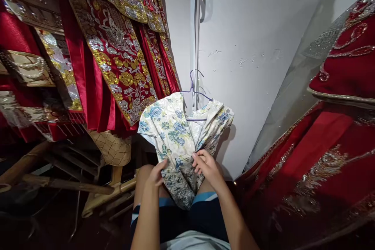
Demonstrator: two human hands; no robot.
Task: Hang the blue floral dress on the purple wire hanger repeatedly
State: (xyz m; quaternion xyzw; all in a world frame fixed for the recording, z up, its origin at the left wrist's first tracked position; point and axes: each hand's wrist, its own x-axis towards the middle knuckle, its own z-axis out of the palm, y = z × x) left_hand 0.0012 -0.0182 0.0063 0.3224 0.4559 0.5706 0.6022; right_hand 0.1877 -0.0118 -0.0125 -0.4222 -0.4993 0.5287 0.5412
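Note:
A white garment with blue flowers point(175, 133) hangs on a thin purple hanger point(192, 86) in front of me, its lower part lying between my thighs. My left hand point(157, 172) grips the garment's left side edge, fingers partly behind the cloth. My right hand point(205, 163) pinches the cloth near the bottom of the V-shaped neckline, with its thumb and index finger together and the other fingers curled.
Red and gold embroidered garments point(117, 47) hang at the left, above wooden furniture point(67, 183). A red beaded dress point(328, 156) stands at the right. Behind the hanger are a white wall point(243, 39) and a vertical metal strip point(195, 31).

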